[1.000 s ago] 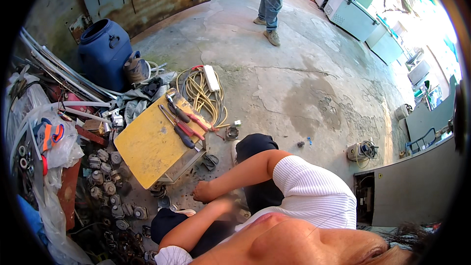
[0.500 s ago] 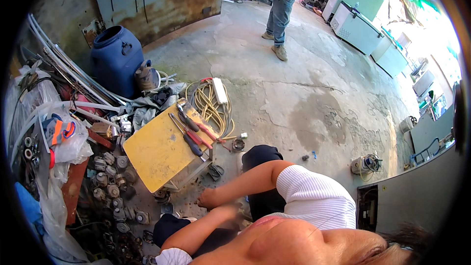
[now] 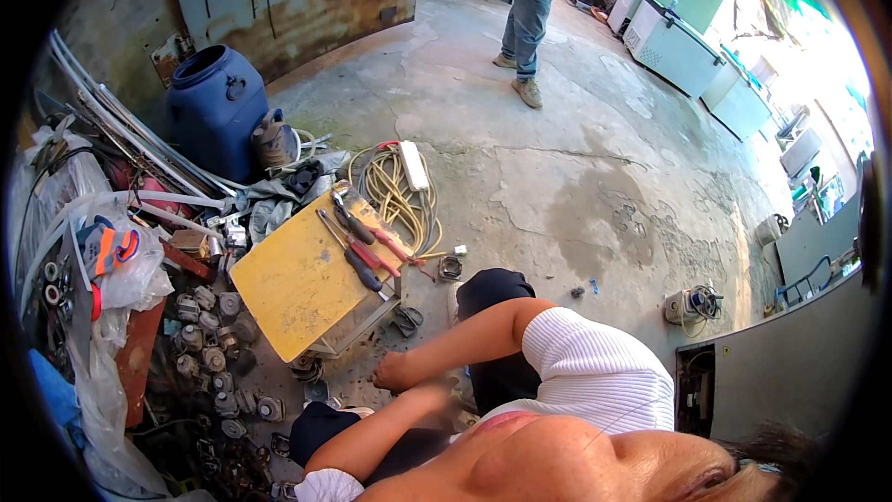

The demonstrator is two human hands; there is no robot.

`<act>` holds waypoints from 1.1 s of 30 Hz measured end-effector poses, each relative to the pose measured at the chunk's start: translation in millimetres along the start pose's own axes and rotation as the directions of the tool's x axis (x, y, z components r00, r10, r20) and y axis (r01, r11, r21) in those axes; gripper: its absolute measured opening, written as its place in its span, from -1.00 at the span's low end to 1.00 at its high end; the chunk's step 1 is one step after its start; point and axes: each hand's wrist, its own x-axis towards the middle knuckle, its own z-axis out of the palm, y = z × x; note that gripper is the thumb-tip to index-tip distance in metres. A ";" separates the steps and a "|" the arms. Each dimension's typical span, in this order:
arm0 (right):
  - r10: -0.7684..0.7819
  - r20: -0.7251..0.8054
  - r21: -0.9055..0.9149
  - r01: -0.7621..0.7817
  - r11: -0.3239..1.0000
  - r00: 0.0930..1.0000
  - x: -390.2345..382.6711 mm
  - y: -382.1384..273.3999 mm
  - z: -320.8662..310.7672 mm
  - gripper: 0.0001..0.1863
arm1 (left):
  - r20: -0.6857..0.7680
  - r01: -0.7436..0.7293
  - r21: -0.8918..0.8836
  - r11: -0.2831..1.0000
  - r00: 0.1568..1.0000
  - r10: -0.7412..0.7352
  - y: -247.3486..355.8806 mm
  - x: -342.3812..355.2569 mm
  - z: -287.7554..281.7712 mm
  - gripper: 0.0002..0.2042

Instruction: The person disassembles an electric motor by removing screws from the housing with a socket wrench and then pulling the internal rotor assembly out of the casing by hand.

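My right hand is low over the floor, just in front of a yellow-topped box or stool. Its fingers are curled inward, and whatever they hold is out of sight. My left forearm crosses from below toward the right wrist; blur and overlap hide the fingers of my left hand. On the yellow top lie pliers with red handles and a screwdriver with a dark handle, among other hand tools. A small dark metal part rests on the floor beyond my right hand.
Several small motor-like metal parts are heaped at left. Behind the stool are a coiled yellow cable, a white power strip and a blue barrel. Another person stands farther back. White chest freezers line the right.
The whole view has shifted slightly. Both my hands stay close together in nearly the same place, and the tools on the yellow top have not moved.
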 end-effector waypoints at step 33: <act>0.004 -0.129 0.051 0.003 0.999 0.992 -4.8 -6.8 -7.3 -0.74 | 0.104 0.013 -0.040 0.999 0.994 -0.009 -3.8 -0.3 -9.0 -0.07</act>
